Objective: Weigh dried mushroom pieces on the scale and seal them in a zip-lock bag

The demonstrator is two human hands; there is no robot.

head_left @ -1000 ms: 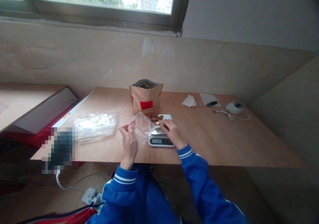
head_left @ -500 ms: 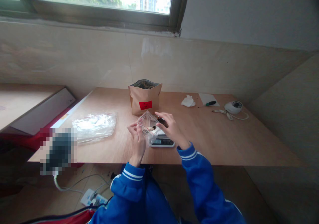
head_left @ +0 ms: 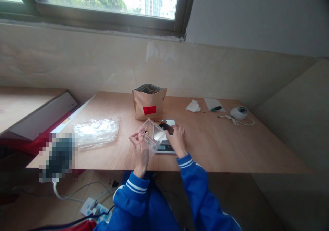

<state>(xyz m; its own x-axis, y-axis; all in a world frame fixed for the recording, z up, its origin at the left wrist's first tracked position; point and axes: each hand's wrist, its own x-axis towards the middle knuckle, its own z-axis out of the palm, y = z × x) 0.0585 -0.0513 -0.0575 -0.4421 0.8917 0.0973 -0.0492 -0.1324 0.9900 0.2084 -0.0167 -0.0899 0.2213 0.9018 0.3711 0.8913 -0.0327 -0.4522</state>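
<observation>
The left hand (head_left: 141,148) pinches the rim of a small clear bag (head_left: 151,135) between thumb and fingertips and holds it up off the bench (head_left: 218,145), its mouth tilted toward the scale (head_left: 164,136). Held this way, the opening gapes toward the scale's pan rather than sagging shut, so the bag stays ready to take what lies there.

The right hand (head_left: 177,138) rests on the scale with its fingers curled down over the brown pieces (head_left: 166,124) on the pan. Whether it already grips any of them I cannot tell; the fingertips are hidden against the pile. It sits just beside the bag's mouth, so the way from pan to bag is short.

The scale stands near the front edge of the bench, straight before the person, its display facing them and partly covered by the bag. Just behind it stands a brown paper pouch (head_left: 149,104) with a red label, upright and open at the top, with dark contents showing at its mouth; it is close enough to feed the pan.

To the left lies a flat heap of more clear bags (head_left: 97,130), well apart from the scale but within reach of the left hand.
</observation>
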